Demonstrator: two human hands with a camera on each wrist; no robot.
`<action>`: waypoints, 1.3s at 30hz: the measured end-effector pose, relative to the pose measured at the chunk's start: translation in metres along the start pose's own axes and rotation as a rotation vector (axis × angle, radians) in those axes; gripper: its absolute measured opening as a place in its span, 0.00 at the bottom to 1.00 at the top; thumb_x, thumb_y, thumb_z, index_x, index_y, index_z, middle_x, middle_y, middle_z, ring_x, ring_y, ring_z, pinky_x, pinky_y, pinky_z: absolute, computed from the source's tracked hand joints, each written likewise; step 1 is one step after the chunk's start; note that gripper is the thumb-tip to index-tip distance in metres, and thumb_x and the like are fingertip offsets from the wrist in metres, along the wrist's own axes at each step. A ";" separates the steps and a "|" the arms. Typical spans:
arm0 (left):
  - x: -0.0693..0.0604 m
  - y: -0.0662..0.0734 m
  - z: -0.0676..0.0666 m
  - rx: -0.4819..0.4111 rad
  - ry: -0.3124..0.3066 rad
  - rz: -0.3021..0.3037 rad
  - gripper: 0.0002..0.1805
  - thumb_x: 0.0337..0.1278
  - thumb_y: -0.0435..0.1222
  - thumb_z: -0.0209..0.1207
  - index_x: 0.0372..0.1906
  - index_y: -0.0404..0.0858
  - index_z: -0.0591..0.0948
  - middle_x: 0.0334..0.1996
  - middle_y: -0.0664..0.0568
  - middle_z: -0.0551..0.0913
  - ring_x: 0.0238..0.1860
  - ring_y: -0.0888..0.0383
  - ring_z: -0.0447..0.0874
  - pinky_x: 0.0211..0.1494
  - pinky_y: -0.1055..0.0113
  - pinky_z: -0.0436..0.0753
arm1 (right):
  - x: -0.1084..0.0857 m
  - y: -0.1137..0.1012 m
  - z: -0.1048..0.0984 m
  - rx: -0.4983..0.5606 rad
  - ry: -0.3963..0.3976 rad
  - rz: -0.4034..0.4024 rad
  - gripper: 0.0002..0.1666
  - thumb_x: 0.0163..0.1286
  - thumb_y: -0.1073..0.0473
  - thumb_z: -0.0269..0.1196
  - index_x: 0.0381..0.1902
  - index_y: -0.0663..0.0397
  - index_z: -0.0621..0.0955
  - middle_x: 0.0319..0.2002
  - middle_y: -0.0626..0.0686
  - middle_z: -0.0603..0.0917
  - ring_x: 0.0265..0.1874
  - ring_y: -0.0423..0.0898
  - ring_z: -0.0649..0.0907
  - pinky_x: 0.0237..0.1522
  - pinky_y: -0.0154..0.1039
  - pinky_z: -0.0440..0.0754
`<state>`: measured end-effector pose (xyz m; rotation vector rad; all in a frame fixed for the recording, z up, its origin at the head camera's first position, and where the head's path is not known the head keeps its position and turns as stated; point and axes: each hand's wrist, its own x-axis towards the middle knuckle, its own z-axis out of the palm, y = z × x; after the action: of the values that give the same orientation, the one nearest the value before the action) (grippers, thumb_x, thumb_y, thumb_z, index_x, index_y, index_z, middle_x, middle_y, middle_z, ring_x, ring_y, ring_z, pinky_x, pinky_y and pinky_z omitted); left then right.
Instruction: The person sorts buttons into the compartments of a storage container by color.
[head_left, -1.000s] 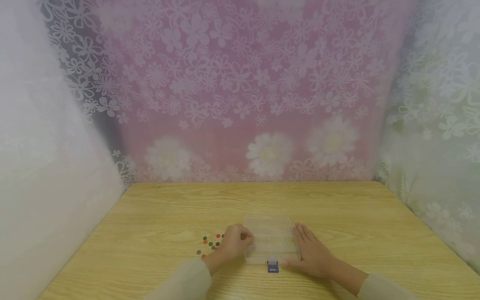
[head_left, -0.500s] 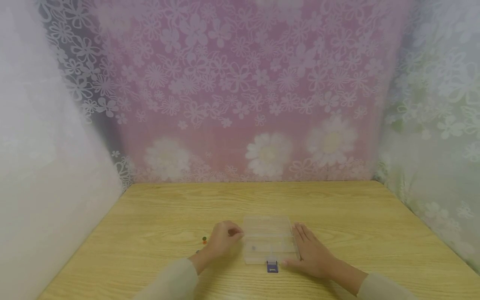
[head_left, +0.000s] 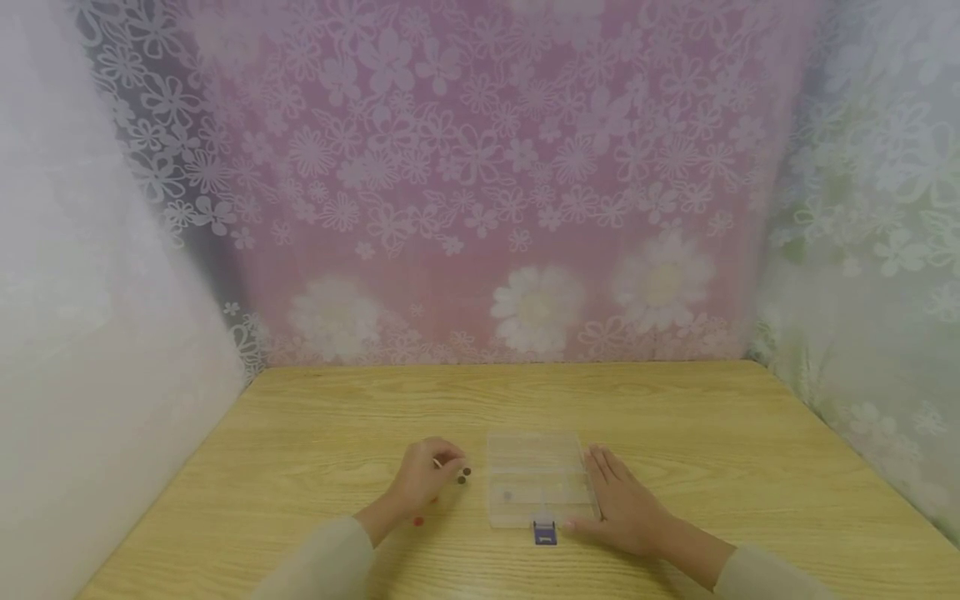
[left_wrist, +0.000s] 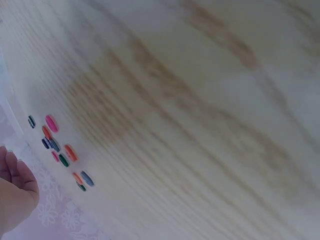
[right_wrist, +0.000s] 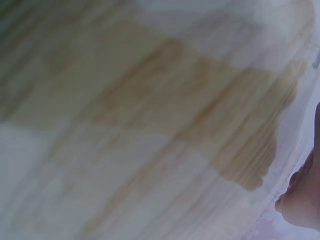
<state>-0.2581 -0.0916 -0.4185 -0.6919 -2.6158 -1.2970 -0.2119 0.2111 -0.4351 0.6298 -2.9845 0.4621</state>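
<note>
A clear divided box [head_left: 534, 454] with a blue latch [head_left: 545, 533] lies on the table, one small grey disc [head_left: 507, 496] inside its front left part. To its left, my left hand [head_left: 420, 482] hovers low over small coloured discs, fingers loosely bent. Two dark discs [head_left: 461, 480] show by its fingertips and a red disc [head_left: 418, 522] below it. In the left wrist view the left hand [left_wrist: 17, 192] is beside several discs, among them a pink disc [left_wrist: 51, 123]; no held thing shows. My right hand [head_left: 626, 512] rests flat against the box's right side; the right wrist view shows part of that hand [right_wrist: 302, 205].
The wooden table [head_left: 337, 408] reaches back to a pink flowered curtain [head_left: 450, 208]. A pale sheet [head_left: 97, 292] hangs on the left and a flowered sheet [head_left: 885, 292] on the right.
My left hand has moved left from the box's left edge to the discs. The grey disc in the box, covered or unclear before, now shows. My right hand has stayed at the box.
</note>
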 end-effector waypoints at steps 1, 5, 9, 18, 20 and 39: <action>0.000 -0.001 -0.001 0.010 0.012 0.005 0.04 0.55 0.30 0.59 0.32 0.32 0.83 0.32 0.45 0.85 0.30 0.60 0.79 0.31 0.78 0.76 | 0.000 0.000 0.000 -0.001 0.002 0.000 0.61 0.58 0.27 0.53 0.68 0.72 0.53 0.69 0.72 0.52 0.69 0.66 0.53 0.67 0.59 0.56; -0.004 -0.006 -0.005 0.010 0.033 0.006 0.04 0.54 0.31 0.60 0.31 0.33 0.82 0.29 0.46 0.84 0.28 0.62 0.78 0.31 0.77 0.77 | 0.000 0.000 0.000 -0.001 0.015 -0.007 0.61 0.58 0.27 0.54 0.68 0.73 0.53 0.68 0.73 0.53 0.69 0.67 0.54 0.66 0.60 0.57; -0.007 -0.011 -0.009 0.018 0.042 -0.009 0.03 0.55 0.30 0.60 0.31 0.34 0.82 0.28 0.48 0.84 0.29 0.62 0.79 0.33 0.77 0.77 | 0.000 0.001 0.001 -0.005 0.020 -0.006 0.61 0.57 0.27 0.54 0.67 0.74 0.54 0.68 0.73 0.54 0.69 0.67 0.55 0.66 0.60 0.57; -0.014 -0.017 -0.020 -0.008 0.065 -0.044 0.03 0.52 0.30 0.61 0.30 0.34 0.82 0.28 0.47 0.85 0.27 0.64 0.78 0.30 0.77 0.77 | 0.000 0.002 0.002 -0.015 0.035 -0.019 0.61 0.57 0.27 0.54 0.67 0.75 0.55 0.68 0.73 0.54 0.68 0.67 0.55 0.66 0.59 0.57; -0.015 -0.019 -0.021 -0.003 0.067 -0.050 0.03 0.53 0.30 0.61 0.30 0.33 0.83 0.29 0.47 0.85 0.27 0.65 0.77 0.29 0.77 0.76 | 0.000 0.001 0.001 -0.018 0.034 -0.022 0.61 0.57 0.27 0.54 0.67 0.75 0.55 0.68 0.74 0.54 0.68 0.67 0.55 0.66 0.60 0.57; -0.034 -0.030 -0.040 0.007 0.028 -0.074 0.06 0.55 0.34 0.61 0.32 0.34 0.83 0.32 0.49 0.84 0.30 0.67 0.76 0.33 0.76 0.75 | 0.000 0.003 0.005 0.001 0.030 -0.017 0.61 0.57 0.27 0.54 0.67 0.74 0.54 0.68 0.73 0.53 0.68 0.67 0.54 0.66 0.60 0.56</action>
<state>-0.2450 -0.1499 -0.4264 -0.5760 -2.6456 -1.3069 -0.2130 0.2127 -0.4406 0.6417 -2.9482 0.4677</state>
